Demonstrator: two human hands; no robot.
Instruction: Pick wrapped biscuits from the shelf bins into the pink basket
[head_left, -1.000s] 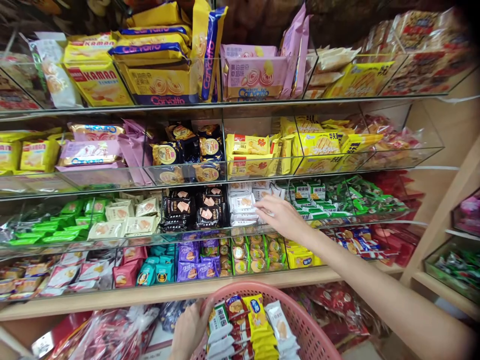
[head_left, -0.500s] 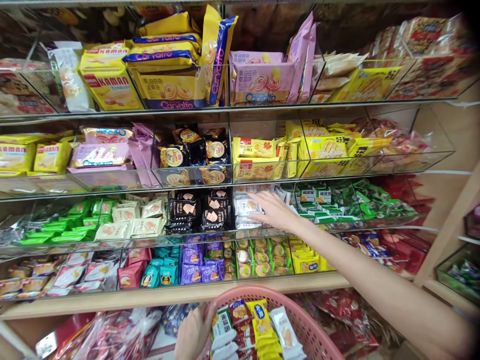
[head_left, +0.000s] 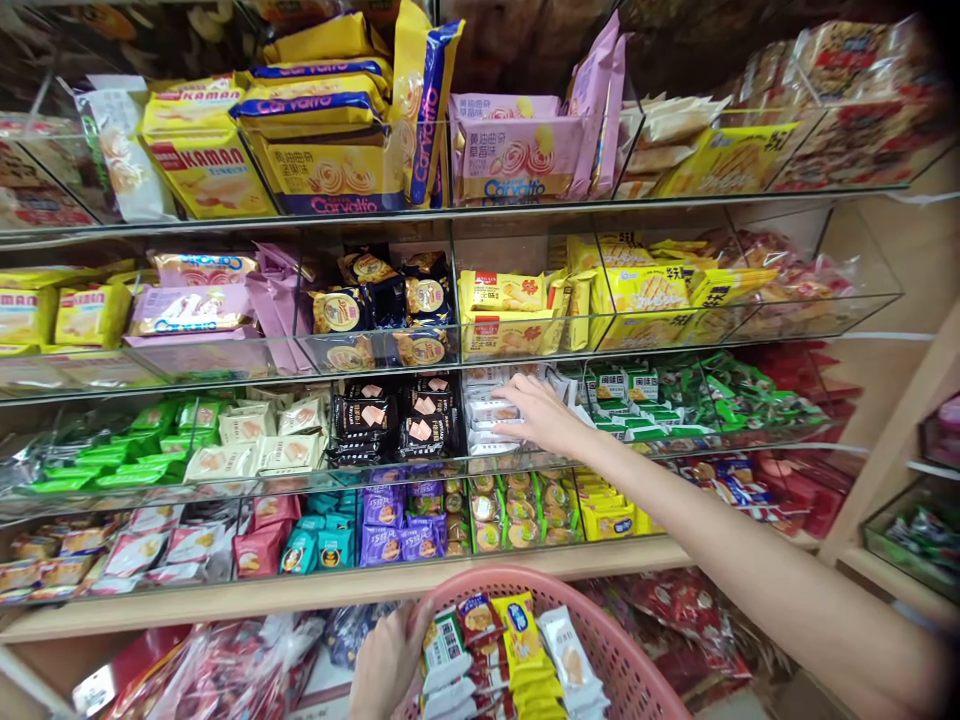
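From the head view we look down at a shop's clear acrylic bins (head_left: 825,320), set in tiers on a wooden shelf (head_left: 337,590); our right hand (head_left: 536,415) reaches into the third tier from the top, its fingers only slightly spread and lying on a stack of white biscuit packets (head_left: 487,412); we cannot tell whether those fingers grip a packet or only touch it; the stack stands in its bin, with black biscuit packets (head_left: 382,420) in the next compartment to the left and green-and-white boxes (head_left: 615,385) just to the right, beyond a clear divider; our left hand (head_left: 386,660) is low in the view, curled closed around the rim of a pink plastic basket (head_left: 600,630), which sits just below the shelf edge; the basket holds yellow snack packets (head_left: 525,640), a white packet (head_left: 570,650) and green-and-white packets (head_left: 442,650), stacked upright and leaning; above our right hand, yellow Carvallo-style biscuit packs (head_left: 322,165) and pink ones (head_left: 517,160) fill the top tier; red bagged snacks (head_left: 217,670) lie on the lower shelf, left of the basket.
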